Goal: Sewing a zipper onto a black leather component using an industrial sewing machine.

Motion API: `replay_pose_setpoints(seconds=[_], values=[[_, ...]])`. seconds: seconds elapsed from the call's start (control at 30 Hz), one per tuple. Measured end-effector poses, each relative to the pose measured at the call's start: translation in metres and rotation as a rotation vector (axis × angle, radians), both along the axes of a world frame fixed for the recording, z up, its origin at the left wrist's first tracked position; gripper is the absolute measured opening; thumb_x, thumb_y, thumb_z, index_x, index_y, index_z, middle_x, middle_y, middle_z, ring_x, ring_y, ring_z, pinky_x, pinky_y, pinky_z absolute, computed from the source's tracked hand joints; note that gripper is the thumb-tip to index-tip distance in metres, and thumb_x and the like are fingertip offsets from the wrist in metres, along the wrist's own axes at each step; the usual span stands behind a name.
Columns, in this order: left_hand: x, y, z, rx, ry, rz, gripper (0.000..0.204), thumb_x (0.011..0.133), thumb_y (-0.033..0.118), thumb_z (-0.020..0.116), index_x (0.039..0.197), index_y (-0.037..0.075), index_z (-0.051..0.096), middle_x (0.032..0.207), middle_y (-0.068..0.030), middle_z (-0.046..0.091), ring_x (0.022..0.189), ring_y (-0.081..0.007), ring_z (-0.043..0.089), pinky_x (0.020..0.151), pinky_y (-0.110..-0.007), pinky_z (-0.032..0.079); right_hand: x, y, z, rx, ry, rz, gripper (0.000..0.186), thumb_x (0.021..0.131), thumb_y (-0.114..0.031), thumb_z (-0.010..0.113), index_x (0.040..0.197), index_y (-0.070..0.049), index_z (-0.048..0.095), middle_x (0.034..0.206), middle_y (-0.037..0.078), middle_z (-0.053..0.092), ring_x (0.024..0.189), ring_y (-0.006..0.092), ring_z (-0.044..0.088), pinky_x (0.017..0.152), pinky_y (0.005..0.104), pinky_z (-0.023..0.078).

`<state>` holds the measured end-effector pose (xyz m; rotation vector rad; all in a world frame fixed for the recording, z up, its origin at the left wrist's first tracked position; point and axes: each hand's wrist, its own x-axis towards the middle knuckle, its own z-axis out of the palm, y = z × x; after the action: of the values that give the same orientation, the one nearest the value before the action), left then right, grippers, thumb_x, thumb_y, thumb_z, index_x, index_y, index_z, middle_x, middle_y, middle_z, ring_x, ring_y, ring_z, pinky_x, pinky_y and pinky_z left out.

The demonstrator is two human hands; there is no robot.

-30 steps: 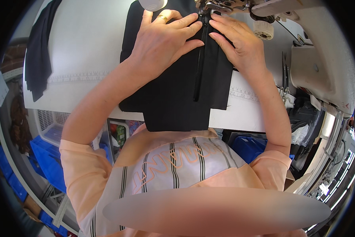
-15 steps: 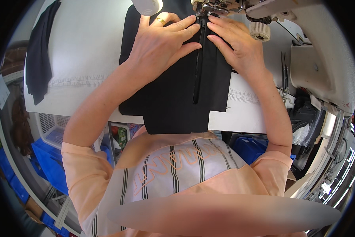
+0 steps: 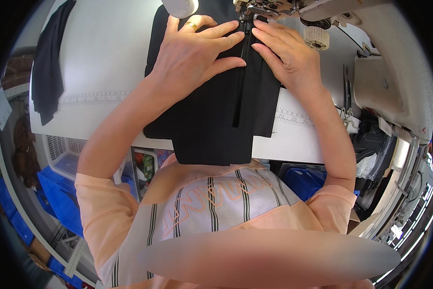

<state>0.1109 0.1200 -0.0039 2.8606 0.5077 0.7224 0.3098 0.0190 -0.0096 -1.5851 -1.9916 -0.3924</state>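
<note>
A black fabric piece (image 3: 202, 125) with a long black zipper (image 3: 238, 101) along it lies beneath the sewing machine's needle area (image 3: 245, 10). My left hand (image 3: 192, 55), with a gold ring, rests on the fabric left of the zipper, fingers spread and their tips near the presser foot; its thumb reaches toward the zipper tape. To the zipper's right, my right hand (image 3: 291, 60) lies on the fabric with fingers extended, touching close by the foot. The stitching point itself is partly hidden by metal parts.
The white table (image 3: 105, 115) has a printed ruler. Dark folded fabric (image 3: 50, 72) lies at left. The machine body (image 3: 390, 96) and scissors (image 3: 346, 84) are at right. A white basket (image 3: 64, 154) and blue bins (image 3: 57, 197) sit below.
The black fabric has shifted slightly toward me and a little left. Both hands have moved slightly with it, and my left thumb sits lower along the zipper.
</note>
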Motion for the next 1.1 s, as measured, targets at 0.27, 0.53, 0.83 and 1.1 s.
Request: replay_pose_setpoints(seconds=[0.27,0.53,0.83,1.1], values=[[-0.001,0.003,0.000,-0.049,-0.004,-0.023,0.045,0.077,0.042,0.071,0.116,0.019,0.068,0.124,0.0059,0.063,0.106,-0.0190,0.056,0.103,-0.062,0.029,0.002,0.000,0.003,-0.024,0.010,-0.004,0.025,0.080,-0.026,0.071,0.102,-0.014,0.071,0.101,-0.001,0.070,0.082,0.0179,0.065,0.067,0.0284,0.054],[0.001,0.005,-0.001,-0.056,-0.006,-0.037,0.045,0.078,0.042,0.071,0.117,0.019,0.067,0.124,0.0044,0.063,0.110,-0.0205,0.055,0.104,-0.062,0.027,0.003,0.001,0.003,-0.040,0.024,-0.005,0.023,0.081,-0.028,0.070,0.102,-0.018,0.072,0.104,-0.003,0.070,0.086,0.0182,0.066,0.070,0.0293,0.055],[0.003,0.009,0.000,0.039,0.030,-0.030,0.045,0.079,0.042,0.069,0.117,0.019,0.067,0.125,0.0044,0.062,0.114,-0.0209,0.054,0.104,-0.062,0.027,0.006,0.003,0.001,-0.060,0.062,-0.029,0.023,0.082,-0.029,0.069,0.102,-0.017,0.072,0.105,-0.005,0.070,0.088,0.0179,0.066,0.071,0.0290,0.055],[0.005,0.010,-0.002,0.055,0.039,-0.028,0.045,0.080,0.042,0.068,0.118,0.019,0.066,0.126,0.0046,0.061,0.115,-0.0211,0.053,0.104,-0.062,0.027,0.003,-0.001,0.004,-0.164,0.088,-0.079,0.028,0.082,-0.020,0.071,0.109,-0.013,0.069,0.111,-0.002,0.068,0.099,0.0153,0.063,0.080,0.0268,0.052]])
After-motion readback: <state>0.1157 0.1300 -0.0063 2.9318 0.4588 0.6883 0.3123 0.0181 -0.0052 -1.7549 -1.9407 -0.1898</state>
